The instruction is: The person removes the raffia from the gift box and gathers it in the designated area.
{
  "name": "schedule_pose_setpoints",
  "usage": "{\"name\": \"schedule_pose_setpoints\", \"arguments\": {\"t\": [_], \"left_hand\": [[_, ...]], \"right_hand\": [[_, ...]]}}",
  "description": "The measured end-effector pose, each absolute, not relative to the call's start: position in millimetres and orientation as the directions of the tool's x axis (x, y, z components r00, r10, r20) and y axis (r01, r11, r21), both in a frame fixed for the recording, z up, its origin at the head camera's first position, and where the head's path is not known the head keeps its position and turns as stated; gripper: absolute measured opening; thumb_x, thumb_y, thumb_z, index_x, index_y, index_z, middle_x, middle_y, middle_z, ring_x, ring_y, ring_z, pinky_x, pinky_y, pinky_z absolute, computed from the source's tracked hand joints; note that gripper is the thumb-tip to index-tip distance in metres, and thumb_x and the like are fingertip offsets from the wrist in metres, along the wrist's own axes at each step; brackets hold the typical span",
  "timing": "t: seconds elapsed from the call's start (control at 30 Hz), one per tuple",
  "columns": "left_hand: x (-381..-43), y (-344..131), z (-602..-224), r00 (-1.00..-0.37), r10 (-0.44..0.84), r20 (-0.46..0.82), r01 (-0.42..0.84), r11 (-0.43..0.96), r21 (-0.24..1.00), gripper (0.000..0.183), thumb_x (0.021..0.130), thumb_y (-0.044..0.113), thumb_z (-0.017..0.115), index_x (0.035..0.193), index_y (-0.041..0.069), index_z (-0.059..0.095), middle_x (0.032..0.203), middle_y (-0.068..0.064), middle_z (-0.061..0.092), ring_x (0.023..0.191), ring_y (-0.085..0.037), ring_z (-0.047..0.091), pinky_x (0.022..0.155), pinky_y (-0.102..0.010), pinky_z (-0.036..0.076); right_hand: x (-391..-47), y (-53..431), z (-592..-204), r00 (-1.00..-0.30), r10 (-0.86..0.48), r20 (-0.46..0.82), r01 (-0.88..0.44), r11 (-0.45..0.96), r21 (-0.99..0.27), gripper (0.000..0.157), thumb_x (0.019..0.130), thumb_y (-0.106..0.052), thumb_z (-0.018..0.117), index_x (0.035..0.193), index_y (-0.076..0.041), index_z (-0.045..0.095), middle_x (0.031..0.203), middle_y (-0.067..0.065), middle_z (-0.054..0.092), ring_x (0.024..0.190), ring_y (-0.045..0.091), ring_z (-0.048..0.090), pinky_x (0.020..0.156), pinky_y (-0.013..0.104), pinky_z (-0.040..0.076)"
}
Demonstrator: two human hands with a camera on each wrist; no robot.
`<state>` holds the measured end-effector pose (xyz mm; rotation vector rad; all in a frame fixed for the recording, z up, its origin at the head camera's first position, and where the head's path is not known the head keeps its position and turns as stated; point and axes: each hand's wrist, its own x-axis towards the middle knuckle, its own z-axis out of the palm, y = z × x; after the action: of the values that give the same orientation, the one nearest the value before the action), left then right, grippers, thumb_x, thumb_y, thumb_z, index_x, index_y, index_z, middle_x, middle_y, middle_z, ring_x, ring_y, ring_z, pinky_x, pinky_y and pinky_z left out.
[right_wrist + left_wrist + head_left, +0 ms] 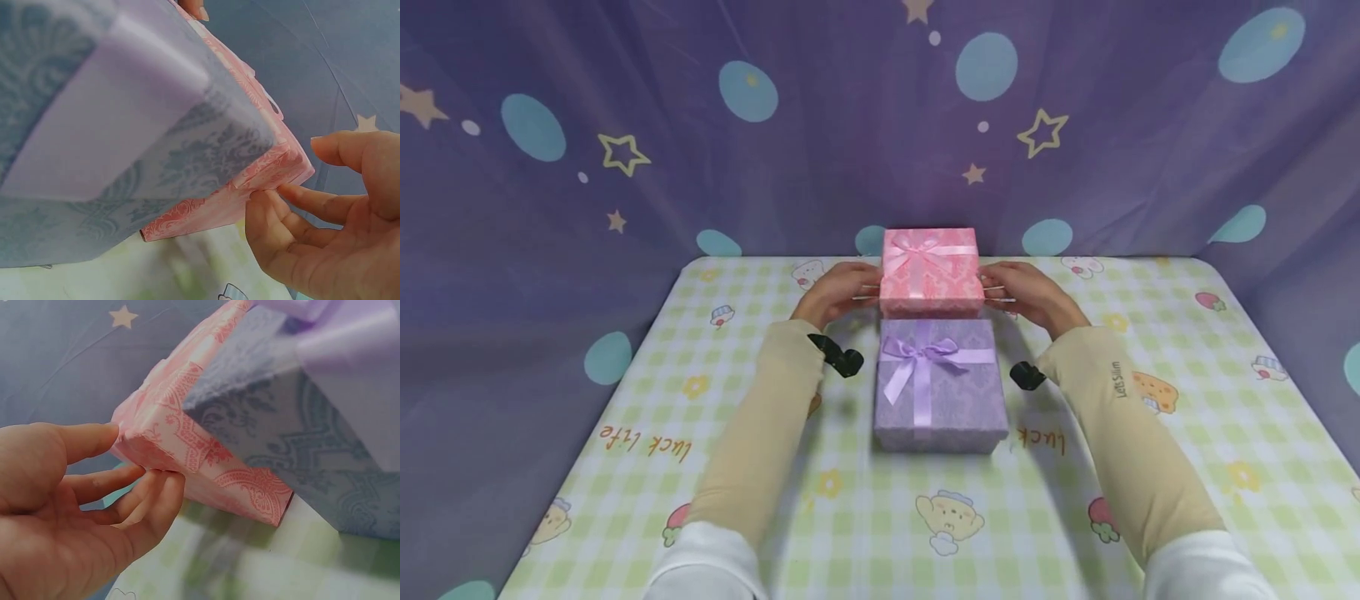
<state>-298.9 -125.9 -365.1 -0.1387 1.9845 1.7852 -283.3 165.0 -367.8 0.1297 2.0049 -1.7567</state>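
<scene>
A pink gift box point(931, 275) with a ribbon bow on its lid stands near the far edge of the table. My left hand point(87, 500) is at its left side, thumb at the lid's corner and fingertips at the lid's lower rim. On the opposite side, my right hand point(319, 219) touches the lid's lower rim with its fingertips, while the thumb stands apart from the box. Directly in front is a lilac gift box point(940, 400) with a lilac bow; neither hand touches it. In both wrist views it hides part of the pink box.
A green-and-white checked cloth point(827, 542) with cartoon prints covers the table. Behind the table hangs a purple curtain point(865, 150) with stars and blue ovals. Black wrist cameras point(1026, 376) stick out inward from the sleeves on both sides of the lilac box.
</scene>
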Motion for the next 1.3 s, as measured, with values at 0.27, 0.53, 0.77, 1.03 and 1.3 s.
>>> {"name": "schedule_pose_setpoints", "arguments": {"t": [0.27, 0.53, 0.77, 1.03, 1.3], "left_hand": [[-298.7, -124.2, -367.6, -0.875, 0.225, -0.429, -0.408, 0.134, 0.903, 0.039, 0.097, 0.018, 0.056, 0.129, -0.003, 0.054, 0.108, -0.008, 0.063, 0.100, -0.016, 0.061, 0.100, -0.035, 0.048], [-299.1, -124.5, -367.4, -0.871, 0.225, -0.437, -0.423, 0.110, 0.899, 0.037, 0.096, 0.017, 0.058, 0.127, -0.003, 0.055, 0.098, -0.003, 0.065, 0.092, -0.013, 0.062, 0.097, -0.033, 0.050], [-299.9, -123.7, -365.0, -0.874, 0.226, -0.431, -0.413, 0.125, 0.902, 0.037, 0.096, 0.016, 0.057, 0.128, -0.003, 0.054, 0.097, -0.003, 0.065, 0.091, -0.013, 0.062, 0.093, -0.031, 0.052], [-303.3, -125.5, -362.6, -0.878, 0.215, -0.427, -0.407, 0.130, 0.904, 0.037, 0.096, 0.017, 0.057, 0.128, -0.002, 0.055, 0.097, -0.002, 0.065, 0.090, -0.012, 0.062, 0.081, -0.023, 0.054], [-302.5, -126.4, -357.3, -0.887, 0.207, -0.412, -0.398, 0.109, 0.911, 0.036, 0.096, 0.016, 0.058, 0.127, -0.002, 0.056, 0.100, -0.003, 0.067, 0.088, -0.011, 0.064, 0.087, -0.026, 0.054]], "right_hand": [[-282.9, 167.4, -371.3, -0.868, -0.264, -0.421, 0.419, 0.067, -0.906, 0.025, 0.098, -0.024, 0.052, 0.114, -0.005, 0.053, 0.080, -0.006, 0.063, 0.078, 0.006, 0.062, 0.098, 0.033, 0.047], [-283.7, 167.1, -371.6, -0.866, -0.256, -0.430, 0.432, 0.051, -0.901, 0.017, 0.098, -0.023, 0.054, 0.106, -0.007, 0.056, 0.075, -0.006, 0.063, 0.077, 0.006, 0.063, 0.089, 0.029, 0.051], [-285.2, 165.2, -369.0, -0.874, -0.213, -0.437, 0.434, 0.063, -0.899, 0.021, 0.097, -0.025, 0.056, 0.108, -0.006, 0.058, 0.079, -0.004, 0.063, 0.078, 0.008, 0.063, 0.082, 0.027, 0.054], [-288.0, 164.4, -366.2, -0.880, -0.197, -0.432, 0.421, 0.098, -0.902, 0.026, 0.097, -0.028, 0.056, 0.112, -0.007, 0.057, 0.082, -0.004, 0.064, 0.081, 0.010, 0.064, 0.093, 0.034, 0.053], [-285.9, 165.5, -360.1, -0.893, -0.213, -0.396, 0.392, 0.060, -0.918, 0.029, 0.097, -0.026, 0.055, 0.118, -0.005, 0.054, 0.080, -0.004, 0.062, 0.077, 0.008, 0.063, 0.080, 0.027, 0.056]]}}
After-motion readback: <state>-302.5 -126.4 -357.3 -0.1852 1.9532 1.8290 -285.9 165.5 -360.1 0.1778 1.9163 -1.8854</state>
